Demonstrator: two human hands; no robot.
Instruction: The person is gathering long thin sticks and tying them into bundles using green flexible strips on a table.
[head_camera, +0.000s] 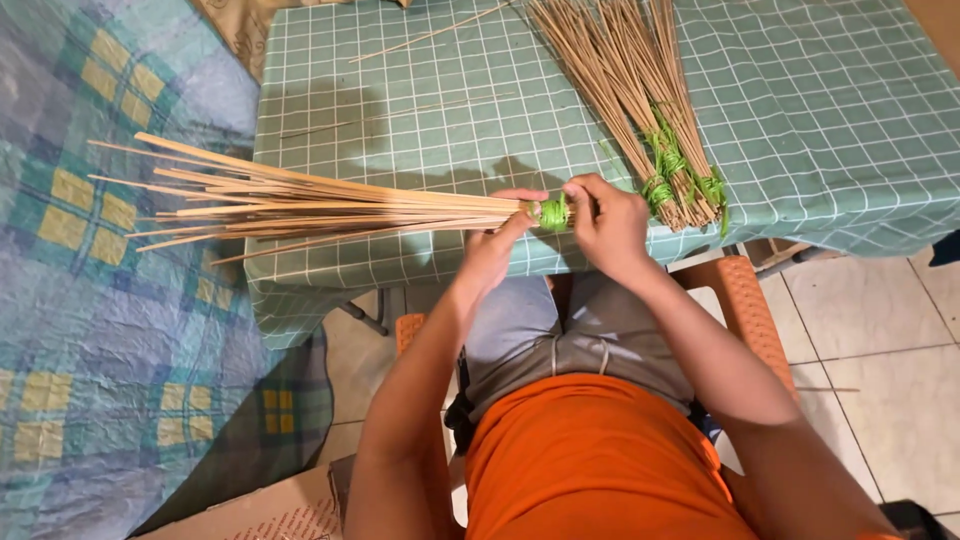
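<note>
Our orange shirt and grey shorts fill the near edge, and just past them our left hand and right hand meet at one end of a bundle of thin sticks. Both hands are closed on that end, fingers pinching the green binding between them. From our fingers the bundle's long axis runs straight left, fanning over the checked green tablecloth; tied bundles lie just right of our right hand.

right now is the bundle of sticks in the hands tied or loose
Tied at one end: green cord wraps the stick bundle between the left hand and right hand; the far ends fan out.
</note>
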